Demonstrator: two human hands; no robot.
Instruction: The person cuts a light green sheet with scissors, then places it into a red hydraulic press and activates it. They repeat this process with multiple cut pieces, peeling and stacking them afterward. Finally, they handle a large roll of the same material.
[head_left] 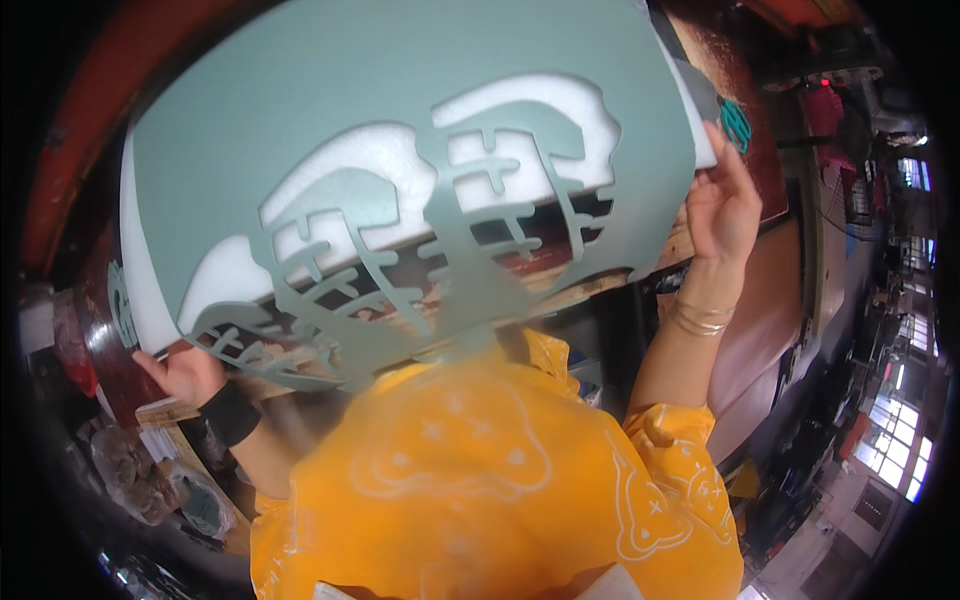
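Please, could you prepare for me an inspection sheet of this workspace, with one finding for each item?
Surface: dark red tabletop, largely hidden by the sheets.
Job's things: grey-green sheet with curved cutouts; white sheet behind it, showing through some cutouts and along both sides.
Clutter: crumpled clear plastic bags at lower left; a teal looped item beyond the right edge of the sheets, its kind unclear.
Left hand: at the sheets' lower left corner; grip unclear.
Right hand: at the sheets' right edge; grip unclear.
Cables: nothing seen that is surely a cable.
Surroundings: bright window panes at far right.
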